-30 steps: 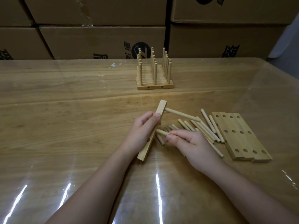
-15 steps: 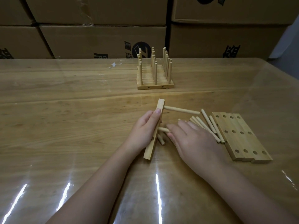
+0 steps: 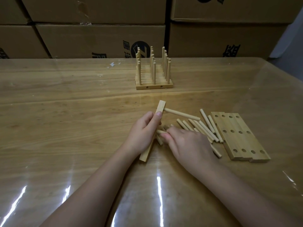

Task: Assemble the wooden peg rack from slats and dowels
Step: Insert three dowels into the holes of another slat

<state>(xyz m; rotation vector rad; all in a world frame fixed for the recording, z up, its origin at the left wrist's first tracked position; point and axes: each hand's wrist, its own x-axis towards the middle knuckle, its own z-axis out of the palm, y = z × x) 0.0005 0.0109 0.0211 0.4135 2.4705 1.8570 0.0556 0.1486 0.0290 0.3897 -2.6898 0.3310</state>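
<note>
My left hand (image 3: 142, 133) grips a wooden slat (image 3: 160, 106) stood on its long edge on the table. One dowel (image 3: 182, 114) sticks out of the slat's far end to the right. My right hand (image 3: 185, 143) holds a second dowel (image 3: 161, 132) whose end meets the slat's middle. Several loose dowels (image 3: 203, 128) lie in a heap just right of my hands. To their right, several drilled slats (image 3: 237, 135) lie flat side by side.
A finished peg rack (image 3: 154, 74) with upright dowels stands farther back on the table (image 3: 65, 112), which has a glossy clear cover. Stacked cardboard boxes (image 3: 98, 40) form a wall behind the table's far edge.
The slat has turned more upright toward me and shifted slightly right. My right hand has pushed the second dowel toward the slat's middle, its fingers now lying flatter over the dowel.
</note>
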